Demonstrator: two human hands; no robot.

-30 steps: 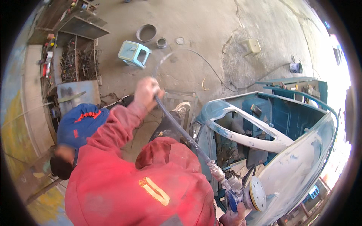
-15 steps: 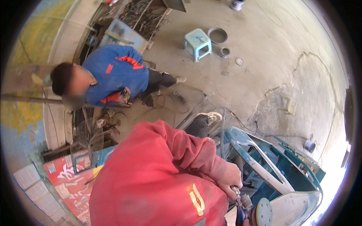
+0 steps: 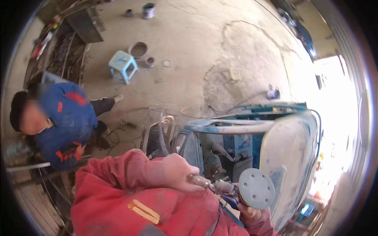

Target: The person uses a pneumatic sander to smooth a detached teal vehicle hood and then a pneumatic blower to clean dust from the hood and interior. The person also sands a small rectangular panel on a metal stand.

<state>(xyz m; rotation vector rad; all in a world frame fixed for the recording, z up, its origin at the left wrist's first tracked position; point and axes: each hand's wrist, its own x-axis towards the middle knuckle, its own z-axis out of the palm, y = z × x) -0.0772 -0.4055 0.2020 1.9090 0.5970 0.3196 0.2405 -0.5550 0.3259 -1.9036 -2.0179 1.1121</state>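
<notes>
An air sander with a round, pale grey-green, perforated disc (image 3: 256, 189) is held in front of my red jacket, its disc facing up toward the view. My right hand (image 3: 249, 214) is wrapped round the sander's body beneath the disc, with part of the fingers hidden. At the sander's other end, my left hand (image 3: 179, 172) is closed on a metal hose fitting (image 3: 200, 180). Just beyond both hands lies a teal and white vehicle cab shell (image 3: 289, 143), its paint patchy and its window opening facing me.
A co-worker in a blue jacket (image 3: 65, 118) stands at left. A light blue stool (image 3: 123, 63), a grey basin (image 3: 138, 50) and a few cans stand on the concrete floor (image 3: 181, 59). Hoses and a metal frame lie near my shoe (image 3: 168, 122). Bright daylight enters at right.
My view has swung to the right, so the co-worker and stool sit farther left. The sander has come up fully into view, both hands still on it and its fitting.
</notes>
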